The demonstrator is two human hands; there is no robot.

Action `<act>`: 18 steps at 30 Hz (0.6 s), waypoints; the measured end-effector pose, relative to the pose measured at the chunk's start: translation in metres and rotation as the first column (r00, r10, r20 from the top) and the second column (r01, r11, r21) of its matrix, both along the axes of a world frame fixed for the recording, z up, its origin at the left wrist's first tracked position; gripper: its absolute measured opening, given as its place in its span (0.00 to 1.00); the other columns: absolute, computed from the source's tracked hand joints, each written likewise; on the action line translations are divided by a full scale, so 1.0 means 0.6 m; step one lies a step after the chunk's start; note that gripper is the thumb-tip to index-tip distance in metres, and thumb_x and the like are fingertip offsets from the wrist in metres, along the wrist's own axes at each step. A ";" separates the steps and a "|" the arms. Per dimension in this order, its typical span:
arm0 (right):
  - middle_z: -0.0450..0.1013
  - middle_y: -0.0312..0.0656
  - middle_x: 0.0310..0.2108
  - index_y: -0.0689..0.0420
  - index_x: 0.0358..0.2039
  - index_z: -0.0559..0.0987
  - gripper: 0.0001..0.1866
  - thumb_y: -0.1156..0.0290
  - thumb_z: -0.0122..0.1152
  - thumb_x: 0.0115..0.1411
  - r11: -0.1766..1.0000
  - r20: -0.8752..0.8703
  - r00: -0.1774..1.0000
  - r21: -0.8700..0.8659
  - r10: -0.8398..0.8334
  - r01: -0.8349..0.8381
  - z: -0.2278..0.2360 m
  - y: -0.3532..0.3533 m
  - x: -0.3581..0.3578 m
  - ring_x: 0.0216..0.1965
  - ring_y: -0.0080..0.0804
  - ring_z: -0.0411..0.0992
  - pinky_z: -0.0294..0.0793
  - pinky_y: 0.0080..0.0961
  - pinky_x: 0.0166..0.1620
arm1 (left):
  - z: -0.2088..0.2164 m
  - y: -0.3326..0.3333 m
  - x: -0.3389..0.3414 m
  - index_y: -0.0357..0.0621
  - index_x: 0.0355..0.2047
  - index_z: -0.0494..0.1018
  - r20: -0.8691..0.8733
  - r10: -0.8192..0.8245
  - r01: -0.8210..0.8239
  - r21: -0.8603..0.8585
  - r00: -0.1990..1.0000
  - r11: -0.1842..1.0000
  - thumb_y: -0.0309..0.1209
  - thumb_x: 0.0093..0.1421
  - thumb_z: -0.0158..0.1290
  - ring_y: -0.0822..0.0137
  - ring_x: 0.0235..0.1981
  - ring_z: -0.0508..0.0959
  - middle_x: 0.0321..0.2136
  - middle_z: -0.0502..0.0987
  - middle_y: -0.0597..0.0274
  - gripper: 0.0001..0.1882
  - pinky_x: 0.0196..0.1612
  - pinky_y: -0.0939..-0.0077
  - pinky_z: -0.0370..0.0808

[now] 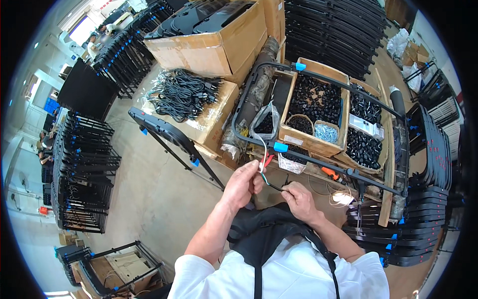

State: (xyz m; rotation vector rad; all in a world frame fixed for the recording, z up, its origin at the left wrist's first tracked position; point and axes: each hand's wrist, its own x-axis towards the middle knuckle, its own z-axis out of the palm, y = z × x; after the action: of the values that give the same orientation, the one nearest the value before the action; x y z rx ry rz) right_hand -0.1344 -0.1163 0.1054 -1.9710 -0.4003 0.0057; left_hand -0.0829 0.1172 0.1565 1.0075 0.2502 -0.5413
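Note:
My left hand (244,185) is closed, thumb and fingers pinching a cable's thin wires near the middle of the view. A white wire (264,145) rises from that pinch toward a black tubular frame (318,162), and a red piece (269,160) shows beside it. A green wire and a short black cable (275,187) run across to my right hand (299,200), whose fingers are closed round the cable. The frame, fitted with a blue clip (281,147), lies across the bench of parts just beyond my hands. The wire ends are hidden by my left fingers.
Beyond the frame are a cardboard box of black knobs (311,102), a cup of silver screws (326,132) and an orange-handled tool (329,173). Bundled black cables (186,94) lie on a carton at left. Stacked black frames (398,224) stand at right. People work far off left.

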 end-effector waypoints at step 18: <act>0.75 0.49 0.32 0.64 0.39 0.80 0.08 0.71 0.61 0.69 0.964 0.051 0.981 -0.183 -0.185 0.191 0.012 0.089 0.040 0.33 0.48 0.75 0.74 0.38 0.37 | -0.042 0.171 0.061 0.35 0.71 0.59 0.147 -0.417 0.395 0.157 0.897 0.905 0.30 0.69 0.62 0.73 0.43 0.78 0.42 0.79 0.64 0.36 0.51 0.75 0.77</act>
State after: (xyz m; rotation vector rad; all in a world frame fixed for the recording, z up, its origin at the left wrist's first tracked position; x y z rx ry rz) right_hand -0.1107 -0.0629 0.1128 -2.1916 -0.2385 -0.1147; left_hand -0.0465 0.2200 0.1315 1.2314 -0.0942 -0.8182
